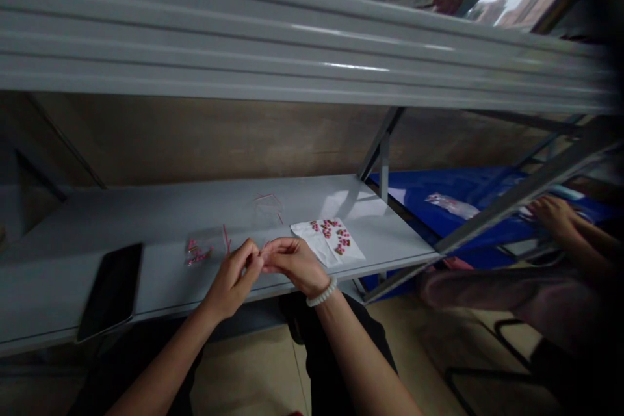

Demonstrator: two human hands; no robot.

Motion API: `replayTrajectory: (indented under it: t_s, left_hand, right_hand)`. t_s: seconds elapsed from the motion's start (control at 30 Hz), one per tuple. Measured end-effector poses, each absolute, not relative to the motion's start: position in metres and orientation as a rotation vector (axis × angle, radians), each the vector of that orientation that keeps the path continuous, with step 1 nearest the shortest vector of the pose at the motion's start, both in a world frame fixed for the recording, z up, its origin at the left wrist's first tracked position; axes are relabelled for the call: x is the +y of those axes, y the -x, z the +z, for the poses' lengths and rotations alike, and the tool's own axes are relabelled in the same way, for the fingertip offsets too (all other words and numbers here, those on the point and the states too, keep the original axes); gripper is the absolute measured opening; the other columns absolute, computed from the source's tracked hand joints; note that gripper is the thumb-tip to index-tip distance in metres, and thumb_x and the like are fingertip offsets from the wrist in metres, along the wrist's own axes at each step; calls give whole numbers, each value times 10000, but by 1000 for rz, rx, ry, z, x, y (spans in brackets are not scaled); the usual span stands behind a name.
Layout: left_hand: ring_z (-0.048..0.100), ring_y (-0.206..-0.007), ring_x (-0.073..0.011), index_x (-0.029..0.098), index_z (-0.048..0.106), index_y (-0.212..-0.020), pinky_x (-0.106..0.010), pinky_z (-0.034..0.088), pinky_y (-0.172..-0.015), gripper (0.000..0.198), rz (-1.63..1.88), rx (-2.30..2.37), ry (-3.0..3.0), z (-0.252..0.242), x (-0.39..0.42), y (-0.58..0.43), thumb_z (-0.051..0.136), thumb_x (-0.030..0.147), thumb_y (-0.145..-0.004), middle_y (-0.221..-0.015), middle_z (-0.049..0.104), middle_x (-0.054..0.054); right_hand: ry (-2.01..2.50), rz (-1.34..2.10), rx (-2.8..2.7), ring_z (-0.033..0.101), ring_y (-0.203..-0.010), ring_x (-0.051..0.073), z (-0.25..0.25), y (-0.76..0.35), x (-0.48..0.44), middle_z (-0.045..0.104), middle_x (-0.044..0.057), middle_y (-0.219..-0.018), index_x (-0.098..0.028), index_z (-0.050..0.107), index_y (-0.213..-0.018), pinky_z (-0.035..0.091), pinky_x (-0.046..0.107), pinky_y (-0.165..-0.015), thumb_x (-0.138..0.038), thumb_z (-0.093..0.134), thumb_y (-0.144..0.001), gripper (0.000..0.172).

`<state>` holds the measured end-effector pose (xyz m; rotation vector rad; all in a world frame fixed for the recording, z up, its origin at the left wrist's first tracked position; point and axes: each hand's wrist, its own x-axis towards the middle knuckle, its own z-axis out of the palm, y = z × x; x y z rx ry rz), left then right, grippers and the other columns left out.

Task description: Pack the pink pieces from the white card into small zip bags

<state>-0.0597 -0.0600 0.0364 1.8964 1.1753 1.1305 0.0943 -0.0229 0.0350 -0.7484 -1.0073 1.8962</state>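
My left hand and my right hand meet above the front edge of the grey table, fingertips pinched together. Whatever they hold between them is too small to make out. A pale beaded bracelet circles my right wrist. Just right of my right hand lies a white paper sheet bearing several small pink and brown pieces. Left of my left hand sits a clear plastic bag with small red pieces in it. A thin red strip shows behind my left hand, and another clear bag with red edging lies farther back.
A black tablet lies at the table's left, reaching its front edge. Overhead runs a wide grey shelf beam. Metal struts stand at the right. Beyond them, another person's hands are over a blue table.
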Motion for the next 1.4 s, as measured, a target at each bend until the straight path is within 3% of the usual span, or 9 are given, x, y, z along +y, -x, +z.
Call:
replayTrajectory:
  t_s: [0.3, 0.57, 0.77, 0.93, 1.3, 1.4]
  left_hand:
    - [471, -625, -98, 192, 452, -735, -220, 343, -606, 228, 898, 1196, -2128, 42, -58, 69, 386, 261, -943, -664, 469, 44]
    - [447, -498, -87, 194, 440, -659, -215, 301, -526, 154, 962, 1503, -2365, 27, -54, 68, 489, 136, -793, -569, 469, 58]
    - [467, -519, -101, 198, 425, -642, -223, 329, -552, 191, 1222, 1484, -2567, 24, -56, 63, 477, 108, -802, -573, 466, 43]
    - [437, -489, -89, 200, 425, -649, -215, 322, -535, 203, 1456, 1478, -2468, 26, -56, 60, 473, 108, -823, -559, 448, 55]
    - [449, -464, -88, 201, 416, -625, -216, 321, -510, 212, 1206, 1677, -2145, 31, -55, 67, 477, 189, -827, -508, 438, 67]
    - [559, -609, -130, 205, 478, -747, -246, 425, -597, 69, 1273, 1592, -2225, 34, -54, 67, 522, 199, -800, -653, 547, 24]
  right_hand:
    - [872, 1806, -1200, 661, -620, 116, 32, -108, -22, 714, 15, -701, -152, 735, -725, 557, 257, -656, -292, 840, -562, 238]
    - [920, 1638, -1249, 618, -587, 102, 31, -95, -28, 684, -10, -658, -154, 696, -694, 511, 242, -622, -222, 785, -576, 163]
    - [953, 1539, -1239, 574, -558, 94, 36, -84, -30, 645, -29, -611, -164, 622, -632, 479, 231, -585, -181, 718, -562, 120]
    - [1047, 1370, -1230, 505, -498, 84, 42, -75, -32, 527, -64, -522, -181, 497, -565, 438, 212, -515, -155, 644, -563, 149]
    - [1082, 950, -1496, 574, -634, 128, 35, -74, -26, 536, -3, -735, -205, 496, -767, 490, 230, -549, -170, 532, -714, 73]
    - [1103, 978, -1504, 598, -634, 141, 37, -79, -25, 588, 22, -750, -188, 564, -830, 492, 248, -556, -179, 540, -725, 107]
